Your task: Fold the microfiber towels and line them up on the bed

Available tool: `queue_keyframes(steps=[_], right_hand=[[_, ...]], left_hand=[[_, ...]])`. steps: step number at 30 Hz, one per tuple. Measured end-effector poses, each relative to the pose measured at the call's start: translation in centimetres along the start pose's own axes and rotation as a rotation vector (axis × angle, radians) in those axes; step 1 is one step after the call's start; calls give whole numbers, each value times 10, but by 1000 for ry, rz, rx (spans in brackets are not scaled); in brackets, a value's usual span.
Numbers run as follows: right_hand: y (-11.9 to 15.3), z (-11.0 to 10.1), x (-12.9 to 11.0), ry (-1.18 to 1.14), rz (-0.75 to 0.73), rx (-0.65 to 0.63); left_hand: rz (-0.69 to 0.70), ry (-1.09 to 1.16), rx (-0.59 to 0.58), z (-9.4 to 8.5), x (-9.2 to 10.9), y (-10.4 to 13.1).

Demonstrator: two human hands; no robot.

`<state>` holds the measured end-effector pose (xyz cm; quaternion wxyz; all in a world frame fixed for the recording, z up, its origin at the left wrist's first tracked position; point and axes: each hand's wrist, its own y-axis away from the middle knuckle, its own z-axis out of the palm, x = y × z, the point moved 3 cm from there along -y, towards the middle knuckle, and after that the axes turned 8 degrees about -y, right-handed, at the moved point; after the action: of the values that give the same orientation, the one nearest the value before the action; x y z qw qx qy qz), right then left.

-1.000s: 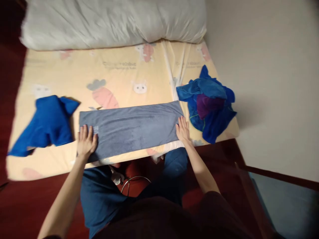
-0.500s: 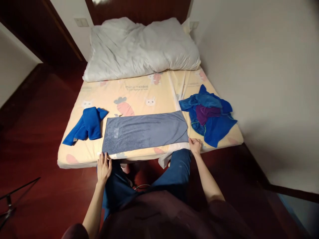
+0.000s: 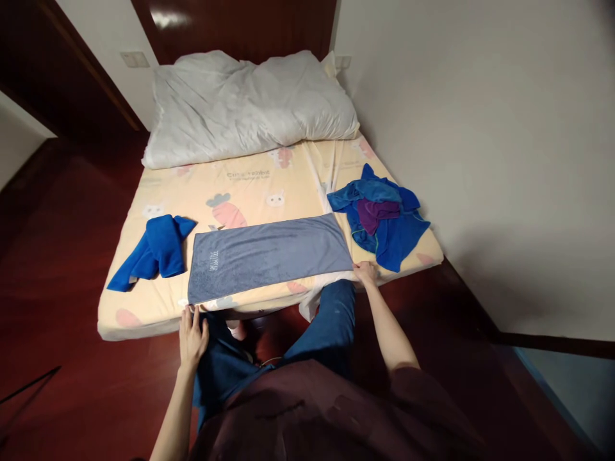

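Note:
A grey-blue towel (image 3: 269, 253) with white lettering near its left end lies flat as a long strip along the near part of the bed. My right hand (image 3: 366, 273) pinches the towel's near right corner, fingers closed. My left hand (image 3: 193, 337) rests at the bed's edge by the near left corner, its fingers stretched out and slightly apart. Left of the towel lies a folded blue cloth (image 3: 166, 246). To its right sits a loose heap of blue cloths (image 3: 401, 234) with a purple cloth (image 3: 377, 214) on top.
A large white quilt or pillow (image 3: 250, 105) lies across the head of the bed (image 3: 158, 186), which has a yellow patterned sheet. A wall (image 3: 456, 160) stands along the right side. Part of a thin dark stand (image 3: 31, 384) shows at lower left.
The turned corner at the towel's right end now lies smoother, with my right hand still at that corner. My left hand stays by the left corner. The whole view has shifted somewhat.

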<state>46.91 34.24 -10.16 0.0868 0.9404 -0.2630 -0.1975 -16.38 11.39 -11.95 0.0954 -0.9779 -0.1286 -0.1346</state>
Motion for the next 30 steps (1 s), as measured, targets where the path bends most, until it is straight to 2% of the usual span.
queue_keyframes(steps=[2,4,5,8,10,12,15,18,21,25,27,30], right_hand=[[2,0,-20,-5,-107,176],[7,7,-46,-44,-294,294],[9,14,-60,-59,-406,289],[15,42,-85,-26,-674,130],[15,57,-84,20,-695,70],[10,66,-73,51,-648,83],[-1,67,-63,77,-608,111],[-12,58,-75,79,-588,130],[-26,50,-110,62,-640,136],[-56,50,-165,70,-725,92],[-76,56,-181,87,-681,58],[-107,68,-184,110,-536,19]], left_hand=[[24,-8,-7,-1,10,-17],[36,-17,-13,1,19,-38],[37,-22,-16,2,23,-48],[31,-43,-35,10,29,-71],[36,-62,-48,14,27,-76],[39,-82,-50,16,22,-73],[41,-112,-38,15,14,-69],[50,-126,-11,14,12,-85],[69,-112,-8,15,21,-129],[105,-134,-46,22,40,-213],[109,-161,-92,29,46,-251],[57,-195,-166,41,43,-291]])
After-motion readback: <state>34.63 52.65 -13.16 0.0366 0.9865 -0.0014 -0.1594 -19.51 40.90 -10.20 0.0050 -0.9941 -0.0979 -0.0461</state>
